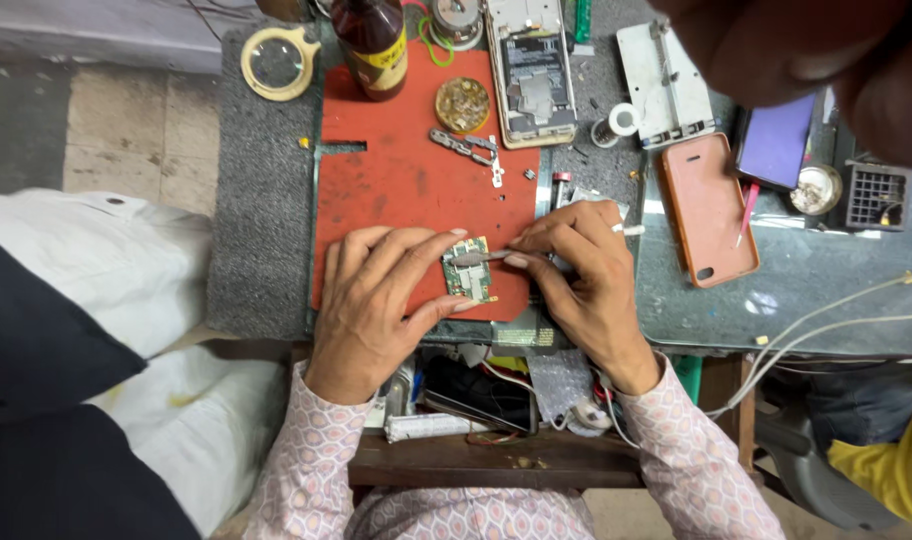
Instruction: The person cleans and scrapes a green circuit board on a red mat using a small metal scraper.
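pinched between the thumb and fingertips of the left hand (376, 300), a small green circuit board (470, 271) is held flat on the red work mat (406, 170). its long axis is seen running away from the body and toward it, so that the left fingers are laid along its far short edge and the left thumb is pressed against its near corner. the left fingers are thus closed narrowly on the board, not spread wide.

the right hand (581, 275) is curled shut around a slim metal tool (484, 257), which appears to be a pair of tweezers, though the tips cannot be told apart. the tool is laid crosswise to the board's long axis, pointing from the right fingertips toward the left ones, and its tip is set on the board's far half, just beneath the left index finger. both hands are touching or nearly touching over the board; the left is the one by which it is gripped, while the right reaches it only through the tool.

just beyond the fingers, an opened phone frame (532, 75), a brown bottle (374, 42) and a magnifier (278, 62) are seen.
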